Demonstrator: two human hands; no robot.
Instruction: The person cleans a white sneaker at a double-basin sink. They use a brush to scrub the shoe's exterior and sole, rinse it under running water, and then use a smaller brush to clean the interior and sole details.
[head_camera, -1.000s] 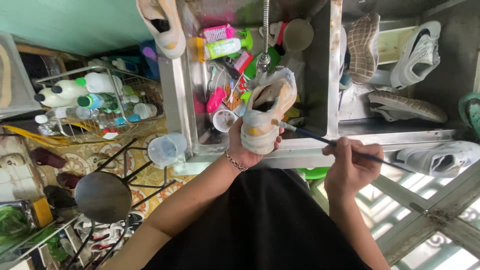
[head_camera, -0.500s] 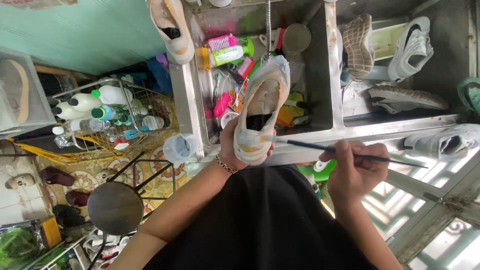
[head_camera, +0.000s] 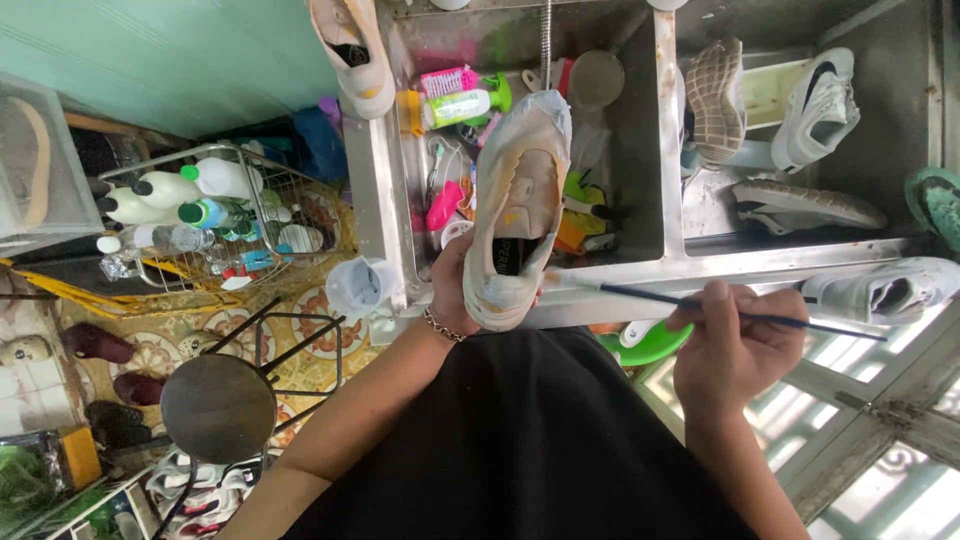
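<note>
Cream-white and blotched with grey and yellow, the sneaker sits at the picture's centre, heel toward the person and toe pointing to twelve o'clock over the steel sink. The left hand is clenched around its heel from the nine o'clock side, tilting the opening up toward the camera, which seems meant to keep the collar and inner lining in plain sight and any drips falling into the basin rather than onto the lap.

At four o'clock from the shoe, the right hand pinches a thin dark paintbrush partway along its handle, much as one holds a pen. The long handle runs out toward three o'clock, while the pale bristle tip reaches to the shoe's heel edge; whether it touches or stands just off the fabric cannot be told. A grip that far back likely gives a light, fine stroke.

Inside the sink, at eleven o'clock from the sneaker, lie a green spray bottle and pink brushes, near enough to reach. A clear plastic cup rests on the sink's corner, just beside the left wrist. Other shoes are spread at two o'clock, well apart from the work. A wire basket of bottles stands off at nine o'clock.
</note>
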